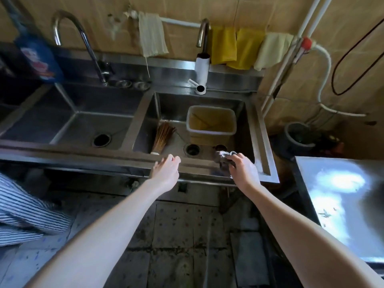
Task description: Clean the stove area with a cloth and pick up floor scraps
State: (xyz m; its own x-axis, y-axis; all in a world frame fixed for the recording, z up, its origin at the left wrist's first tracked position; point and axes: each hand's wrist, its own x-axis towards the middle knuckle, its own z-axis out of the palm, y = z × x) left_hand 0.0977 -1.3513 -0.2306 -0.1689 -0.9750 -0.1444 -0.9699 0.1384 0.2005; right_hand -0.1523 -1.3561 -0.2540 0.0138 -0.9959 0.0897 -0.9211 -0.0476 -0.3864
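Cloth (223,157) bunched in right hand (242,170) fingers at sink (268,163) front edge; left hand (166,170) loosely spread, empty. Best wring firmly over basin.

Both bare arms reach forward and slightly inward, elbows nearly straight. The left hand (166,169) is palm down, wrist level, fingers loosely curled and slightly spread, nothing in them. The right hand (242,171) sits level with it and well apart to its right, back of the hand up, fingers and thumb clenched around a crumpled dark cloth (223,157) that bunches out past the fingertips towards the left hand.
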